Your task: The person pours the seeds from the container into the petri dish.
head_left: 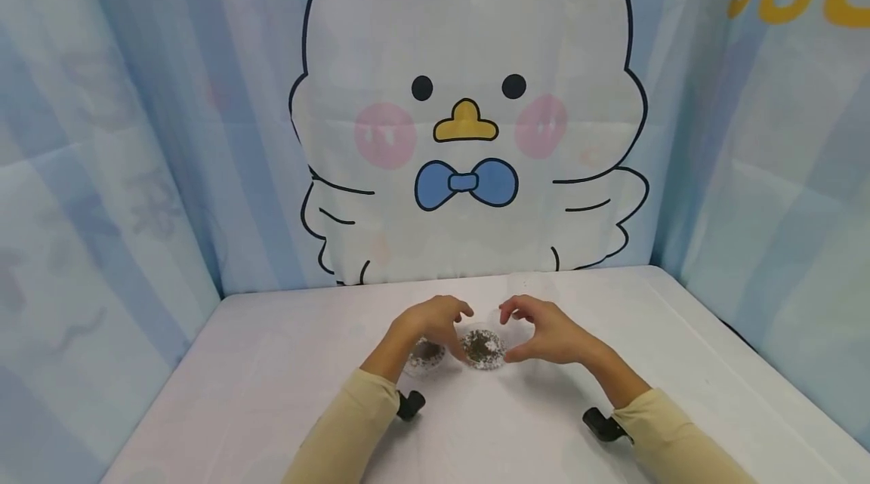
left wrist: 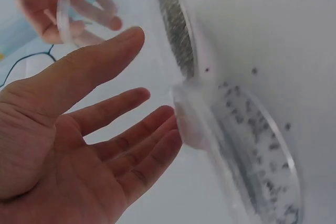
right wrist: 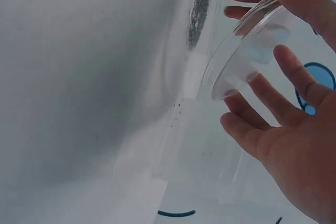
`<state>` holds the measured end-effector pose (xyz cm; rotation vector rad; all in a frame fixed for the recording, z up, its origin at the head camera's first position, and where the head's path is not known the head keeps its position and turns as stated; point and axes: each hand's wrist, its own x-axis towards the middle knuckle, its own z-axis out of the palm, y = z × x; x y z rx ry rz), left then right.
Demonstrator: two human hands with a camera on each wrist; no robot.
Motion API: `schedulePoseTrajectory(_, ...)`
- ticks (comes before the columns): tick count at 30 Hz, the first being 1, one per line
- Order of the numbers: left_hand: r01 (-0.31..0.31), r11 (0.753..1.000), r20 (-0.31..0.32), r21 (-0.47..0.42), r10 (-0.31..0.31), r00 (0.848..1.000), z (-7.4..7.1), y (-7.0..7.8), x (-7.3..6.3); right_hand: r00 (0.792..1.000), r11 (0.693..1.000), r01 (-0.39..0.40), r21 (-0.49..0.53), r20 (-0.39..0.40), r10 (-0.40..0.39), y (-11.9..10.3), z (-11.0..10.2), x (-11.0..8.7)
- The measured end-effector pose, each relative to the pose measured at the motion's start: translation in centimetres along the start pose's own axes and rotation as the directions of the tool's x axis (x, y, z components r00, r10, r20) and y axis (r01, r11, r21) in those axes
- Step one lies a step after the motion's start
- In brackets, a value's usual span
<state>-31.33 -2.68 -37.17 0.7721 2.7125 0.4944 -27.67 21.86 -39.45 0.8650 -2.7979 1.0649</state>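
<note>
My right hand (head_left: 547, 329) pinches a clear round lid (right wrist: 247, 43) between thumb and fingers, tilted up off the table. Below and left of it sits a clear round dish (head_left: 484, 348) filled with dark, speckled grains. My left hand (head_left: 435, 322) is spread beside this dish with its fingers loosely bent. Partly behind that wrist lies a second clear dish (head_left: 426, 354), also with dark bits. In the left wrist view, the left fingertips come close to the near dish (left wrist: 257, 150); whether they touch it I cannot tell.
Behind the dishes stands another clear container (right wrist: 205, 150), hard to make out. Several dark specks (left wrist: 254, 71) lie near the dishes. The white-covered table (head_left: 285, 363) ends at a printed curtain (head_left: 469, 242) at the back, with curtains on both sides.
</note>
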Motion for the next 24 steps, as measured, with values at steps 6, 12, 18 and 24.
schedulePoseTrajectory(6,-0.034,0.999,-0.044,-0.037,0.032,0.999,-1.7,-1.5,-1.0,0.998,0.998,0.035,-0.05,0.062,-0.032,-0.7,1.8,1.8)
schedulePoseTrajectory(12,-0.047,0.997,-0.091,-0.064,0.041,0.995,-2.5,-2.1,-1.8,0.992,0.992,0.06,-0.115,0.122,-0.046,-1.3,2.8,2.6)
schedulePoseTrajectory(18,-0.049,0.997,-0.112,-0.065,0.042,0.993,-2.8,-2.1,-2.0,0.99,0.986,0.074,-0.149,0.133,-0.054,-1.3,3.3,2.4)
schedulePoseTrajectory(24,-0.054,0.997,-0.173,-0.048,0.045,0.984,-2.3,-2.2,-3.1,0.99,0.985,0.062,-0.158,0.138,-0.04,-1.9,2.8,1.6)
